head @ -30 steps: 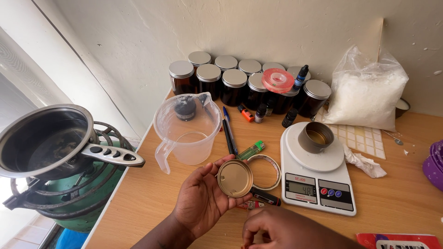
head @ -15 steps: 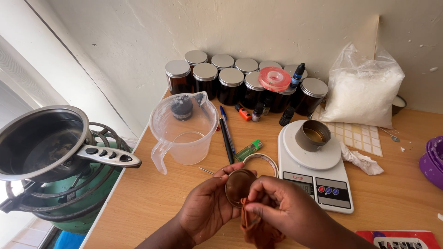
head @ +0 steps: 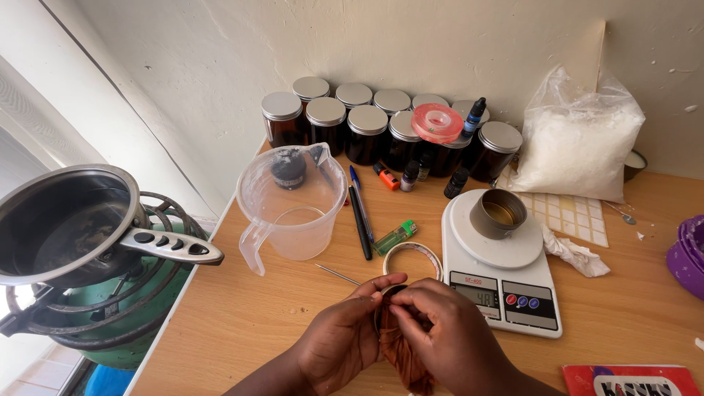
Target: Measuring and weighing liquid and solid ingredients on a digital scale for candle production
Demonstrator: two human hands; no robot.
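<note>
Brown cloth [head: 403,356] pinched w/ round tin lid [head: 386,297] btwn left hand [head: 345,337] & right hand [head: 451,337], fingers [head: 411,317] curled tight.

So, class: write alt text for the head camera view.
Two hands, left hand and right hand, rub a small round tin with a brown cloth over a wooden table, beside a kitchen scale and clear jug.

Your right hand [head: 447,334] and the brown cloth [head: 402,352] cover nearly all of the round tin [head: 383,297] held in your left hand [head: 345,337], so you see only a sliver of rim. The purple bowl [head: 688,253] and red packet [head: 631,380] run off the frame's edges.
</note>
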